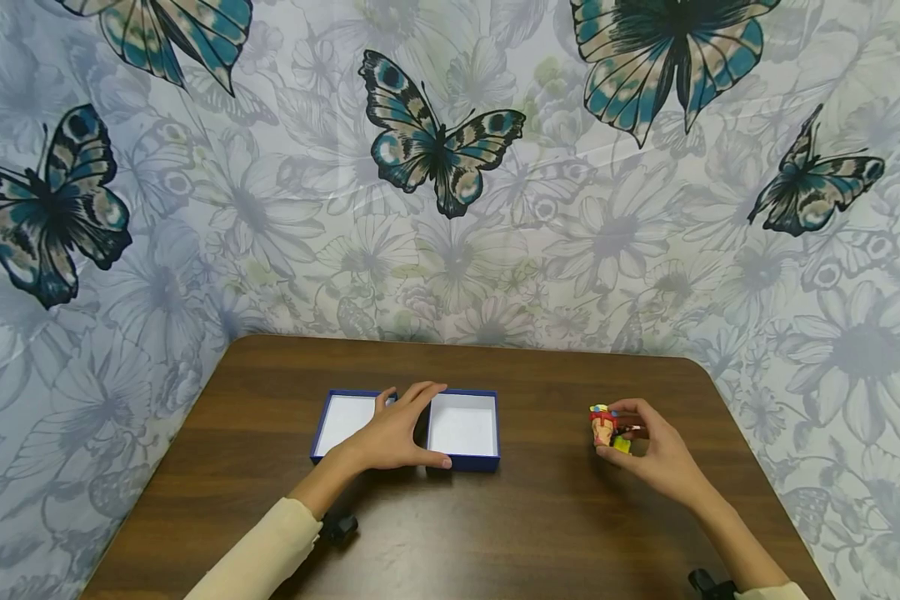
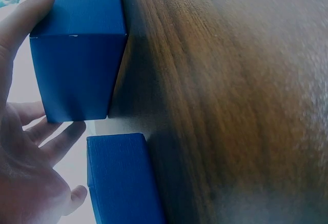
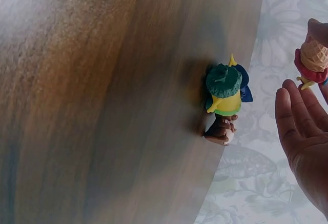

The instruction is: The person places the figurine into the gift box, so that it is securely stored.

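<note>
Two shallow blue boxes with white insides stand side by side, a left box (image 1: 339,427) and a right box (image 1: 462,425). My left hand (image 1: 393,433) grips the right box near its left end, thumb on the front wall and fingers reaching to the back. Between the thumb and fingers of my right hand (image 1: 662,460) is a small ice cream cone figurine (image 1: 603,427) with a waffle cone and red top. Beside it on the table are a yellow figurine with a green top (image 3: 225,88) and a brown figurine (image 3: 221,130), partly hidden by the hand in the head view.
The brown wooden table (image 1: 525,533) has rounded back corners. Behind it hangs a pale floral wall covering (image 1: 465,275) with teal butterflies. Dark devices are strapped at both wrists.
</note>
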